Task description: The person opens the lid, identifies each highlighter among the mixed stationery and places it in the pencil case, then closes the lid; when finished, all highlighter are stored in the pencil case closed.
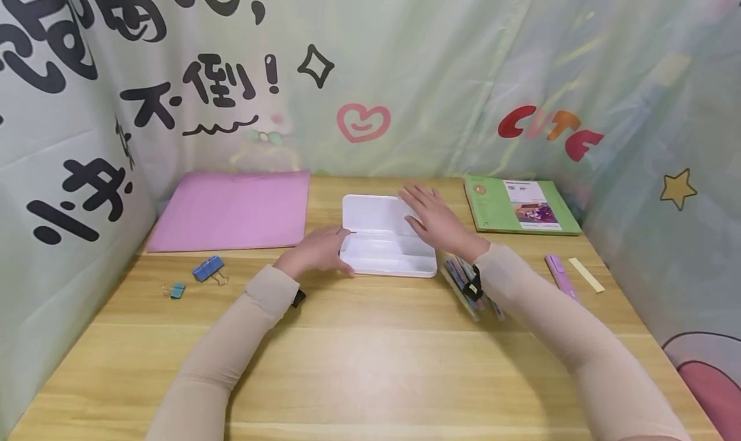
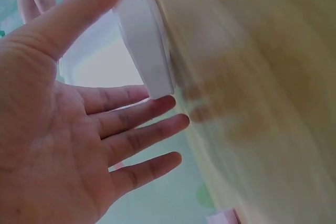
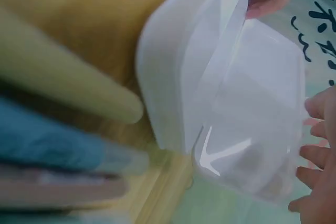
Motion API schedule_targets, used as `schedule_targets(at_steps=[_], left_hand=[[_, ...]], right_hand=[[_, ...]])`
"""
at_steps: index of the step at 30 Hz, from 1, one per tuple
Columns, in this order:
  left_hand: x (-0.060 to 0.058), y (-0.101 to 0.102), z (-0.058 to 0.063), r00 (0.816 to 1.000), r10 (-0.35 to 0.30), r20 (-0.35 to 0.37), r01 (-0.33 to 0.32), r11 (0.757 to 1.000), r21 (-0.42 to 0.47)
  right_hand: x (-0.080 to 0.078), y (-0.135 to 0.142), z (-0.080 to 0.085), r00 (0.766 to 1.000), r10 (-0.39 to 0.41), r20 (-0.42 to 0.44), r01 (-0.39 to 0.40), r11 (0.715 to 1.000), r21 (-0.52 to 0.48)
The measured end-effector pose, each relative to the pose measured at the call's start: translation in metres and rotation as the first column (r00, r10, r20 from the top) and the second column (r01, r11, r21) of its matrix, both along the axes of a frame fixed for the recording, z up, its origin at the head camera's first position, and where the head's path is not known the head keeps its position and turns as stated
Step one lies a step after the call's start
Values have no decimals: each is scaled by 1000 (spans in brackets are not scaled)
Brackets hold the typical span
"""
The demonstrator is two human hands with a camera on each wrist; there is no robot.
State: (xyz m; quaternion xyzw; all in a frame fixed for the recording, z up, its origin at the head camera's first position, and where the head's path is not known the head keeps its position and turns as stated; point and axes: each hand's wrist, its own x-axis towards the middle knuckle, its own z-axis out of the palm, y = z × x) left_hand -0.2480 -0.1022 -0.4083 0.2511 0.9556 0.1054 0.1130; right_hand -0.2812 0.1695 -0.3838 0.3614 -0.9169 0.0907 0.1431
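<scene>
An opened white pencil case (image 1: 393,245) lies on the table, its lid (image 1: 370,213) tilted back and nothing inside. My left hand (image 1: 315,251) spans the case's left end, thumb at the front corner and fingers by the hinge side. In the left wrist view its fingers are straight and spread. At the lid's upper right edge is my right hand (image 1: 440,221), fingers extended. In the right wrist view those fingertips are beside the lid edge; contact is hard to tell. Several pens (image 1: 461,291) lie below my right wrist, partly hidden by it.
A pink folder-like sheet (image 1: 231,213) lies back left, with a blue binder clip (image 1: 208,269) and a small teal clip (image 1: 176,291) before it. On the right are a green book (image 1: 492,206), a purple pen-like item (image 1: 559,275) and a cream strip (image 1: 586,274). Printed curtains surround the table.
</scene>
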Motion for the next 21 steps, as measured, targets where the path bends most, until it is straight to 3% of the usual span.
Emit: schedule_targets(at_steps=[12,21], left_hand=[[2,2,1,1000,17,-3,-17,1000,-13],[1,1,2,999,24,41,-22,998,-50]], right_hand=[[64,46,-1,980,-179,-92,177,984,-26],[98,58,-11,951,-284,124,253,943,218]])
